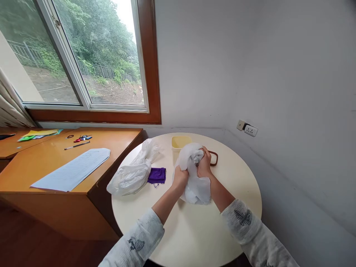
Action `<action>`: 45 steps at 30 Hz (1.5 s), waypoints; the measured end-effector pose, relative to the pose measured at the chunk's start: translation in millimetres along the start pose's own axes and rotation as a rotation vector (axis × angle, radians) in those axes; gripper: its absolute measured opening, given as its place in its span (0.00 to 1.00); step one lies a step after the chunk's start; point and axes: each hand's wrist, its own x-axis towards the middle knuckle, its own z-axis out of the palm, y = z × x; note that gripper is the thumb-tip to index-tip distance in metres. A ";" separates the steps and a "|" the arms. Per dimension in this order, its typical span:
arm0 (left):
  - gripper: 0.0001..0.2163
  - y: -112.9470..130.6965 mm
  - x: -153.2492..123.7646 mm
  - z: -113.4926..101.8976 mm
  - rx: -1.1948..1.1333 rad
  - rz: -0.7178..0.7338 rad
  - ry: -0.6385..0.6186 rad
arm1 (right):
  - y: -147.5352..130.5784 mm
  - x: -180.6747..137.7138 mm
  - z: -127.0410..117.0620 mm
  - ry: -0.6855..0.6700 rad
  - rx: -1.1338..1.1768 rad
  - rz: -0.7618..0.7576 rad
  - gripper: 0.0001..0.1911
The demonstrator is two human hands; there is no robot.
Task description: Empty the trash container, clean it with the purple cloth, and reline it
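Note:
Over the round table (194, 237), a crumpled white plastic bag (197, 191) is bunched between both hands. My left hand (181, 177) grips its left side, fingers closed into the folds. On the other side my right hand (205, 162) has its fingers wrapped around the gathered plastic near the top. Just behind the bag stands a pale yellow bin (175, 146), partly covered by it. A brown rounded frame (216, 158) lies beside my right hand, partly hidden behind it. What the bag holds, if anything, cannot be made out.
Left on the table are another crumpled white plastic bag (130, 176) and a folded purple cloth (157, 175). A wooden desk (75, 178) alongside bears papers (75, 167), a pen (77, 145) and small coloured items (83, 138). A wall socket (250, 129) is at right.

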 end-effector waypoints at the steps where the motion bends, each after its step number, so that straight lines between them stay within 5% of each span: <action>1: 0.13 0.6 -0.2 2.1 -0.012 0.008 0.005 | 0.5 -1.2 0.9 0.003 -0.001 -0.007 0.05; 21: 0.16 7.0 0.4 15.1 0.185 0.175 -0.085 | 7.9 -8.6 4.8 -0.067 -0.185 -0.053 0.04; 32: 0.33 24.7 1.4 -20.8 0.256 0.201 -0.207 | -43.4 64.0 -26.5 -0.320 -0.451 0.191 0.06; 35: 0.40 35.3 -1.6 -29.2 0.394 0.331 -0.289 | -59.5 74.7 -30.1 -0.365 -0.546 0.259 0.04; 40: 0.32 53.6 -5.9 -30.5 0.895 0.505 -0.609 | -89.8 81.2 -21.9 -0.376 -0.678 0.262 0.01; 45: 0.25 56.7 -0.6 -21.3 1.136 0.525 -0.538 | -122.1 71.5 -9.5 -0.442 -0.780 0.199 0.03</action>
